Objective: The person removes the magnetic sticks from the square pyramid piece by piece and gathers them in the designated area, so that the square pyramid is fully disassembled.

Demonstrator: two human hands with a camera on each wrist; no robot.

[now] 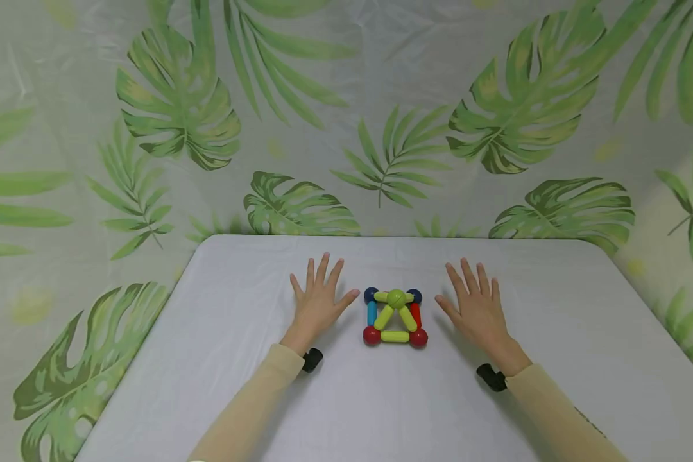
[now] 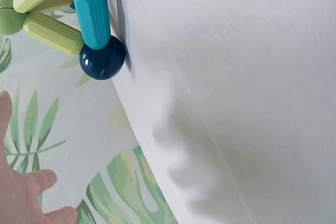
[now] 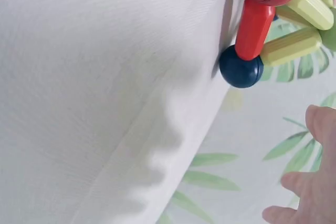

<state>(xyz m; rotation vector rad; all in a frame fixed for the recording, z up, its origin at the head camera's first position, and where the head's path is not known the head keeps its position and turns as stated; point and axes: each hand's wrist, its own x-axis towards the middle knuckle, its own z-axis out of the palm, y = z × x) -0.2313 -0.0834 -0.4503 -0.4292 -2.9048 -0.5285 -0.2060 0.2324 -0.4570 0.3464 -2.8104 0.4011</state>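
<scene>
A small pyramid of toy rods and balls [image 1: 395, 336] stands on the white table between my two hands. Two red balls [image 1: 372, 335] mark its near corners and two dark blue balls [image 2: 102, 59] its far ones. One green ball [image 1: 396, 298] tops it, borne by yellow-green rods. Its left side is a blue rod [image 2: 92, 18], its right side a red rod [image 3: 254, 29]. Left of it, my left hand [image 1: 317, 303] spreads its fingers, thumb close to the pyramid but apart. My right hand [image 1: 478, 312] is spread likewise on the right, holding nothing.
The white table [image 1: 179, 378] has rounded far corners. Behind it hangs a pale cloth [image 1: 300, 154] printed with green leaves. Black wrist bands [image 1: 312, 360] show at both cuffs.
</scene>
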